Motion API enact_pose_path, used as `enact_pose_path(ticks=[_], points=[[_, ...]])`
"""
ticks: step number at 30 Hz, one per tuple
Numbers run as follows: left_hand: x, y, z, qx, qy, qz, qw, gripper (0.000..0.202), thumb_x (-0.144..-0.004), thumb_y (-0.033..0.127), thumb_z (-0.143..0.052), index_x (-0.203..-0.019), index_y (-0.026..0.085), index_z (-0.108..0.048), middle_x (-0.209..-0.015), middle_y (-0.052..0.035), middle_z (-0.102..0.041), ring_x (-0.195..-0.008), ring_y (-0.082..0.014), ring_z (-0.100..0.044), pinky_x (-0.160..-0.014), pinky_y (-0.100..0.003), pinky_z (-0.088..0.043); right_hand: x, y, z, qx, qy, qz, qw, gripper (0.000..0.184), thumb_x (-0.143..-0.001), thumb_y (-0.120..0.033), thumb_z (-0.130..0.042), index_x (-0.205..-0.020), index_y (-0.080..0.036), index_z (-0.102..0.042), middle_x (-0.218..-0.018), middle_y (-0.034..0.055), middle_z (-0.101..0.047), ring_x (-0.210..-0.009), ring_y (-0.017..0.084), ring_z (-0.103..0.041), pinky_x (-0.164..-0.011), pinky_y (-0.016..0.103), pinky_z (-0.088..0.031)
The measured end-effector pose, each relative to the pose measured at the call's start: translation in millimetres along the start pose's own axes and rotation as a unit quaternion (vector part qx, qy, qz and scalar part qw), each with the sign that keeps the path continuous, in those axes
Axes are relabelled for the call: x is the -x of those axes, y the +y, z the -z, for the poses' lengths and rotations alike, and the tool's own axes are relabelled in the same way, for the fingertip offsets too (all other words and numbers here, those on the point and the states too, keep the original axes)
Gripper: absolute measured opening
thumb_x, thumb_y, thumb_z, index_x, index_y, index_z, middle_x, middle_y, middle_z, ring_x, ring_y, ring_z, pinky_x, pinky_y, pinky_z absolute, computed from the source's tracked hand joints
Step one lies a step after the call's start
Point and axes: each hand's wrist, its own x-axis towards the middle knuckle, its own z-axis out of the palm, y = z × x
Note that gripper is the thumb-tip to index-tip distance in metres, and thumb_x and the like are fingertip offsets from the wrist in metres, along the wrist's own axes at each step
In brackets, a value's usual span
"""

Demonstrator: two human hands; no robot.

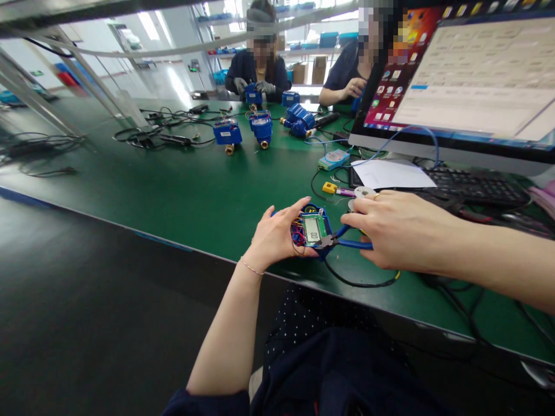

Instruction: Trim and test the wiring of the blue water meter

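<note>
My left hand is wrapped round a blue meter housing near the table's front edge. Inside the housing a green circuit board with a small display shows, and red and blue wires are bunched on its left side. My right hand grips a pair of pliers with blue handles. The jaws of the pliers lie at the lower right corner of the board; whether they pinch anything is too small to tell. A black cable curves out below the housing.
Beyond my hands stand several blue meters with brass fittings. A monitor, keyboard and white paper are at right. A yellow item and a solder spool lie nearby. Two people work across the green table.
</note>
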Motion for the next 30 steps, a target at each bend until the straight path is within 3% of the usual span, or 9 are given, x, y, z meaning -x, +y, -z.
enact_pose_path(ticks=[6,16,23,30], points=[[-0.1,-1.1,1.3,-0.002,0.001,0.002,1.000,0.106,-0.053,0.060,-0.077,-0.139,0.029,-0.024,-0.119,-0.0066,-0.060,-0.117,-0.0248,-0.051,-0.109,-0.050,-0.022,-1.0,-1.4,3.2,0.022,-0.020,0.007,1.000,0.025,-0.070,-0.034,-0.059,-0.089,-0.018,-0.066,-0.080,0.0090,-0.062,-0.071,0.022,-0.058,-0.063,0.033,-0.037],[-2.1,-2.1,-0.9,-0.005,0.005,0.001,1.000,0.106,-0.051,0.059,-0.078,-0.138,0.028,-0.025,-0.122,-0.0069,-0.059,-0.119,-0.0251,-0.050,-0.108,-0.051,-0.022,0.9,-10.0,10.9,0.073,-0.001,0.010,0.997,0.024,-0.071,-0.032,-0.056,-0.088,-0.016,-0.063,-0.085,0.0115,-0.060,-0.079,0.026,-0.056,-0.067,0.035,-0.037],[-0.7,-2.2,0.4,-0.002,0.004,-0.004,1.000,0.106,-0.052,0.058,-0.078,-0.138,0.028,-0.024,-0.122,-0.0081,-0.059,-0.118,-0.0235,-0.050,-0.108,-0.051,-0.023,-2.9,-8.4,11.0,0.037,-0.080,-0.012,0.996,0.026,-0.073,-0.036,-0.055,-0.087,-0.018,-0.066,-0.083,0.0101,-0.064,-0.073,0.025,-0.060,-0.062,0.034,-0.041],[-0.6,-0.9,0.9,-0.003,0.008,-0.014,1.000,0.106,-0.053,0.060,-0.077,-0.139,0.029,-0.024,-0.123,-0.0086,-0.058,-0.119,-0.0234,-0.050,-0.109,-0.051,-0.021,-23.5,0.5,13.5,0.001,-0.151,-0.050,0.987,0.021,-0.064,-0.033,-0.060,-0.074,-0.017,-0.070,-0.064,0.0075,-0.064,-0.057,0.019,-0.059,-0.053,0.030,-0.039]])
